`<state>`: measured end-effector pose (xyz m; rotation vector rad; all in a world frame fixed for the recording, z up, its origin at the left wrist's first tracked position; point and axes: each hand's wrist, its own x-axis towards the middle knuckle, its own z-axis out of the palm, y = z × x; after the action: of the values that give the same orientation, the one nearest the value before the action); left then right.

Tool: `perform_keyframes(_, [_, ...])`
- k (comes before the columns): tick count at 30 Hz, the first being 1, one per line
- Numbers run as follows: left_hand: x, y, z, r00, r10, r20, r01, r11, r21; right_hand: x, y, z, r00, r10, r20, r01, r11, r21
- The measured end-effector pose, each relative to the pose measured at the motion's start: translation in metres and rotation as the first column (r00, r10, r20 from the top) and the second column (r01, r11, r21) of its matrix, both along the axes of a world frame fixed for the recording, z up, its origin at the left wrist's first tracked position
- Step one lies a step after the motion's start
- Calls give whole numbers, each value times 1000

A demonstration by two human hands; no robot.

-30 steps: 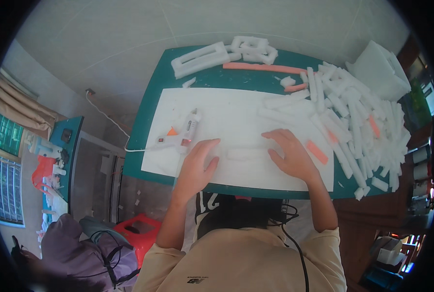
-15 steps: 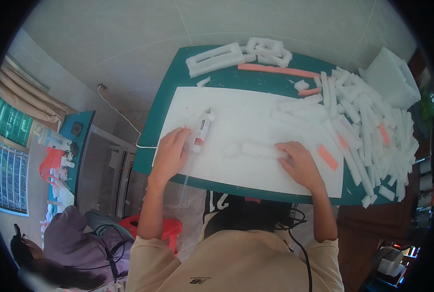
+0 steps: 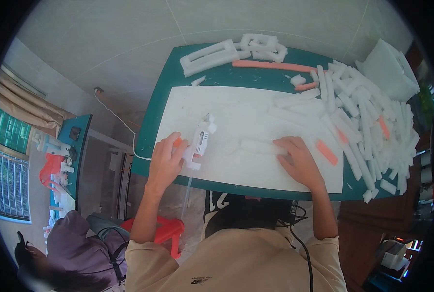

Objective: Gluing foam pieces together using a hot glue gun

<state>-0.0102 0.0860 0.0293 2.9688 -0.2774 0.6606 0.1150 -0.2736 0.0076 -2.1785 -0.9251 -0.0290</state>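
Observation:
My left hand (image 3: 166, 158) is wrapped round the handle of a white hot glue gun (image 3: 202, 138), with its orange trigger (image 3: 178, 142) showing at the fingers. The nozzle points away from me, and a long translucent glue stick (image 3: 187, 192) sticks out of the back, past the table's near edge. Low over the white board (image 3: 217, 102), the gun's exact height is hard to judge. My right hand (image 3: 297, 160) has its fingers curled on the right end of a white foam strip (image 3: 258, 146) lying on the board. An orange foam piece (image 3: 327, 153) lies right of that hand.
A large heap of white foam strips (image 3: 368, 131) covers the green table's right side, beside a white foam block (image 3: 389, 68). Joined foam frames (image 3: 209, 58) and a long orange strip (image 3: 275, 65) lie along the back. A white cord (image 3: 117, 117) runs to a wall socket. Another person (image 3: 80, 248) sits at lower left.
The glue gun has come nearer to me and tilted a little, with my left hand still on it. My right hand stays at the foam strip. The whole view has shifted slightly.

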Motion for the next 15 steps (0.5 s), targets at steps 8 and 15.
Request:
perform_keyframes(8, [-6,-24,4,980,-94,178,82,994,70,-31,49,32,986,-88,-142,116,971,209])
perform_keyframes(15, [-7,-37,3,973,-142,179,134,989,58,-35,92,35,963,-37,-265,136,922,362])
